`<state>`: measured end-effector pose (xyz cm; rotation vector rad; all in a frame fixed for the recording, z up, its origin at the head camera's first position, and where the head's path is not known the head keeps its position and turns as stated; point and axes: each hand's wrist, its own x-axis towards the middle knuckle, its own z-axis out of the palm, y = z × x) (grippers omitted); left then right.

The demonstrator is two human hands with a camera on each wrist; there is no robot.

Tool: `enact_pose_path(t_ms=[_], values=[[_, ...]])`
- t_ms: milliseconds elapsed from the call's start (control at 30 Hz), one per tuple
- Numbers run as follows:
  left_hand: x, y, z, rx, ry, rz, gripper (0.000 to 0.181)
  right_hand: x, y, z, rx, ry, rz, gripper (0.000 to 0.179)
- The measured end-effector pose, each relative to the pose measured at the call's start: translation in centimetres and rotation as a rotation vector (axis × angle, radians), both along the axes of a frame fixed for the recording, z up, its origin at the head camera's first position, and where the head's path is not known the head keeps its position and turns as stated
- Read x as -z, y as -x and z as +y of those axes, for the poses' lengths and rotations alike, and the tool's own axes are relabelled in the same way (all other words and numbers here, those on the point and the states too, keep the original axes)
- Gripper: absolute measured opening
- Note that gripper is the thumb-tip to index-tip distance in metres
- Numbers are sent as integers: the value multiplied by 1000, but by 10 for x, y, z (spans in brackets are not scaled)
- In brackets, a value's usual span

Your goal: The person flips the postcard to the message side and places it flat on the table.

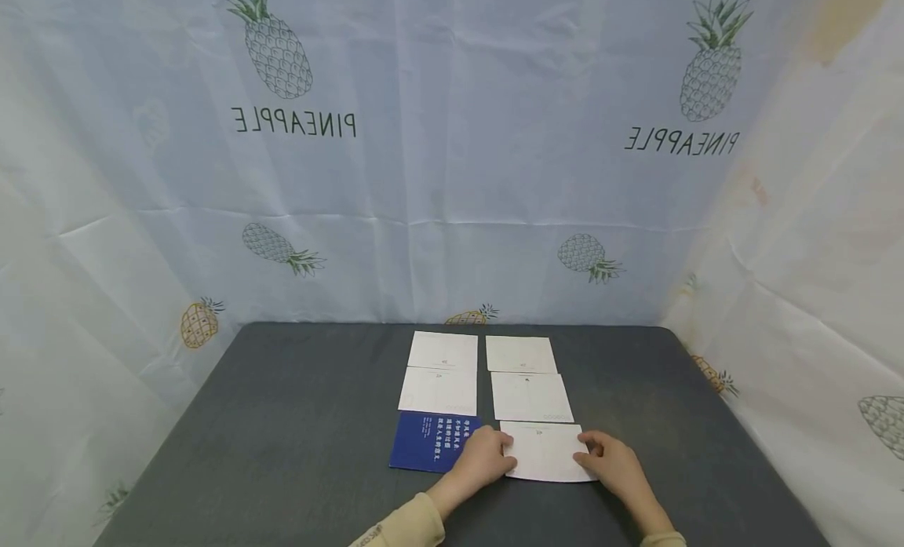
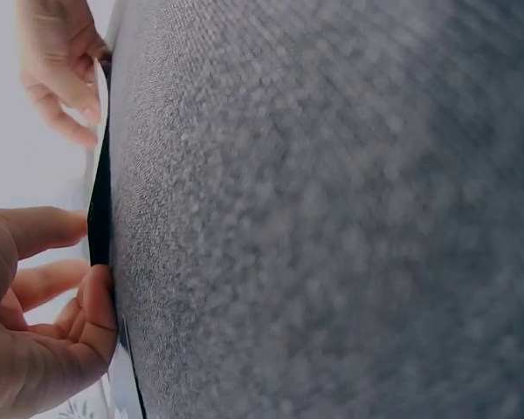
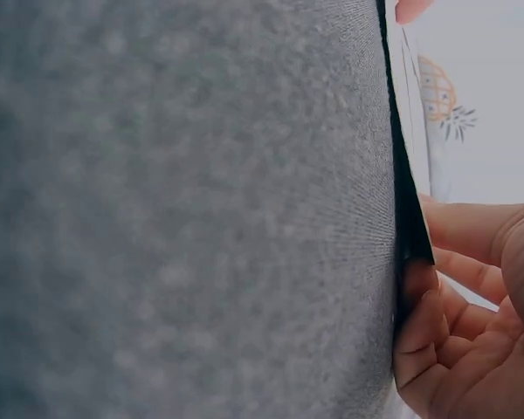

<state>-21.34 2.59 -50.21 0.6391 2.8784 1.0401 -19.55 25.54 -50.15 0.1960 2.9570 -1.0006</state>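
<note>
Both hands hold a white postcard (image 1: pixel 544 454) at the front of the right-hand column of cards. My left hand (image 1: pixel 482 457) pinches its left edge, thumb on the pale upper face and fingers curled at the side. At the opposite edge, my right hand (image 1: pixel 616 467) pinches the card the same way, with fingertips (image 3: pixel 421 278) underneath. Seen in the right wrist view, the card tilts up a little from the table, showing a dark underside. Just left of it lies a blue card (image 1: pixel 418 443) with white writing, partly covered by my left hand.
Behind the held card lie two white cards, a middle one (image 1: pixel 531 398) and a far one (image 1: pixel 521 354). Two more white cards, near (image 1: pixel 439 392) and far (image 1: pixel 443 349), lie behind the blue card. The dark table (image 1: pixel 282 437) is bordered by a pineapple-print curtain (image 1: pixel 452 170).
</note>
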Motion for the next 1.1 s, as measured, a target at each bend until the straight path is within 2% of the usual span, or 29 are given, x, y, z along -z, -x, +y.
enact_pose_path(t_ms=[333, 567, 833, 967, 1100], values=[[-2, -2, 5, 16, 92, 49, 31, -5, 1, 1, -27, -49, -36, 36], [-5, 0, -1, 33, 68, 17, 33, -9, 0, 0, -46, -32, -28, 33], [-15, 1, -19, -9, 28, 54, 33, -22, 2, -12, -34, 80, -12, 34], [-20, 1, -33, -45, 2, 67, 31, -29, 3, -27, -40, 140, 5, 32], [-21, 2, -51, -79, -8, 65, 34, -34, 5, -44, -31, 155, 46, 29]])
